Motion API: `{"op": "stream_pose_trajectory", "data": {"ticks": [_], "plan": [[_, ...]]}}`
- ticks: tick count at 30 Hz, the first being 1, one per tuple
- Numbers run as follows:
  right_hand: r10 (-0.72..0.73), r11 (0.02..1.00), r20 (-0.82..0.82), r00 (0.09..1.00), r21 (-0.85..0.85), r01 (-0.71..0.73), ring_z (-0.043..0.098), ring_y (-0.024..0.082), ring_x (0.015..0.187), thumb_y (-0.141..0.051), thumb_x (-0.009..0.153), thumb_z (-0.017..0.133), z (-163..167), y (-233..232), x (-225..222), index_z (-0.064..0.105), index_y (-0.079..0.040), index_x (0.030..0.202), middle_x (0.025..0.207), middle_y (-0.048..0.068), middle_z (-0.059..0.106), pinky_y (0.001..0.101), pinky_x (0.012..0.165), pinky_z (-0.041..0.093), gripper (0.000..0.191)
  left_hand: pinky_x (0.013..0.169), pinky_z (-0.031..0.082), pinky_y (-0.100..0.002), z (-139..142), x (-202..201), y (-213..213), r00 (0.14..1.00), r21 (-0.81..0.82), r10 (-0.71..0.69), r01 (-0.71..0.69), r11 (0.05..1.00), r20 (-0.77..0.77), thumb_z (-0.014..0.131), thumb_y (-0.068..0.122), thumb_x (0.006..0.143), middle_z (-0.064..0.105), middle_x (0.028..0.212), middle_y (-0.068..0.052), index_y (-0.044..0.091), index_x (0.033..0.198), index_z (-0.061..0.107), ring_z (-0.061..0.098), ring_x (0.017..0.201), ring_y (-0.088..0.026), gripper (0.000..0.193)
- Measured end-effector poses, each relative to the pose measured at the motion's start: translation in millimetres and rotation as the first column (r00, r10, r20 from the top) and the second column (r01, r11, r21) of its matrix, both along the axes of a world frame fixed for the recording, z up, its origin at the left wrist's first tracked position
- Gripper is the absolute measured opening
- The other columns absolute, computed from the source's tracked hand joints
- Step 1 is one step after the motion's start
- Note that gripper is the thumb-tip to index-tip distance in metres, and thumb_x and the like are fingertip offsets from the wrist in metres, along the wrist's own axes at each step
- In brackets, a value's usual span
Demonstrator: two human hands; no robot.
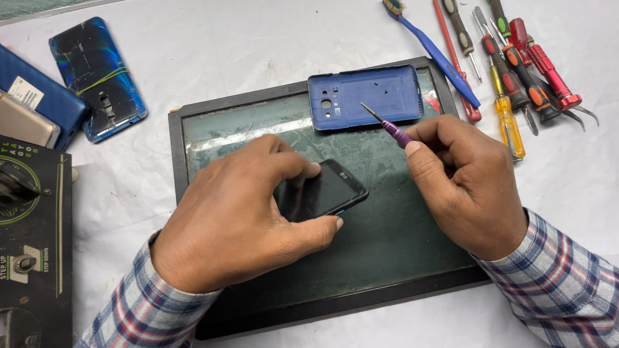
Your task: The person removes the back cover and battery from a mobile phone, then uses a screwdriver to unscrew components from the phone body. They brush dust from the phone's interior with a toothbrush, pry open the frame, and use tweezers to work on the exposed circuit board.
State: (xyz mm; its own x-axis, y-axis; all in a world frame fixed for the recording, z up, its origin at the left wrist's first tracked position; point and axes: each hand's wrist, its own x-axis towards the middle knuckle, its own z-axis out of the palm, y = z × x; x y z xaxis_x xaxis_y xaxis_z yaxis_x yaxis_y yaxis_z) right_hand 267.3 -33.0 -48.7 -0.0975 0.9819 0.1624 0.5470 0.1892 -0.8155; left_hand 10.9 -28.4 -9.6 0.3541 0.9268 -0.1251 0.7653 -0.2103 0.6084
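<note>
Phone [325, 193] on green-topped work mat [387, 238]

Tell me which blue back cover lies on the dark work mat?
The plain blue back cover, inner side up, at the dark work mat's top edge. The glossy cracked cover with a rubber band lies off it, on the white table.

The phone [322, 193] has a glossy black glass face, and the back cover [367, 96] beside it is matt blue plastic with a smooth inner side. The work mat [387, 238] looks like dull green rubber, worn and smeared, in a matt dark frame, and the tabletop [258, 38] is covered with white paper or cloth, slightly wrinkled. The screwdriver [387, 127] has a thin shiny metal tip and a purple metallic handle; the sleeves [561, 277] are soft checked cloth.
</note>
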Motion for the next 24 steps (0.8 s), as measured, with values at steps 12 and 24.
{"op": "stream_pose_trajectory", "data": {"ticks": [12,24], "plan": [[-0.007,1.0,0.015,1.0,-0.01,0.007,0.041,0.003,0.054,-0.008,0.103,0.057,-2.1,-0.9,0.3,0.065,0.001,0.104,0.061,-0.001,0.05,0.0224,0.047,0.031,0.013,0.053,0.049,-0.035,6.5,-14.2,3.8,0.991,0.066,-0.046,0.038,0.997,0.124,0.081,0.049,0.068,0.069,0.086,-0.007,0.004,0.108,0.079,0.061,0.069,-0.021,0.061],[0.063,0.998,-0.036,0.997,-0.02,-0.064,0.049,0.001,0.061,-0.005,0.099,0.057,-4.7,-1.3,-0.7,0.058,0.003,0.11,0.075,0.0,0.06,0.0191,0.05,0.039,0.014,0.055,0.053,-0.032,4.5,-18.3,8.3,0.976,-0.101,-0.016,0.039,0.994,0.217,0.079,0.045,0.08,0.068,0.097,-0.01,0.004,0.116,0.075,0.066,0.078,-0.016,0.055]]}}
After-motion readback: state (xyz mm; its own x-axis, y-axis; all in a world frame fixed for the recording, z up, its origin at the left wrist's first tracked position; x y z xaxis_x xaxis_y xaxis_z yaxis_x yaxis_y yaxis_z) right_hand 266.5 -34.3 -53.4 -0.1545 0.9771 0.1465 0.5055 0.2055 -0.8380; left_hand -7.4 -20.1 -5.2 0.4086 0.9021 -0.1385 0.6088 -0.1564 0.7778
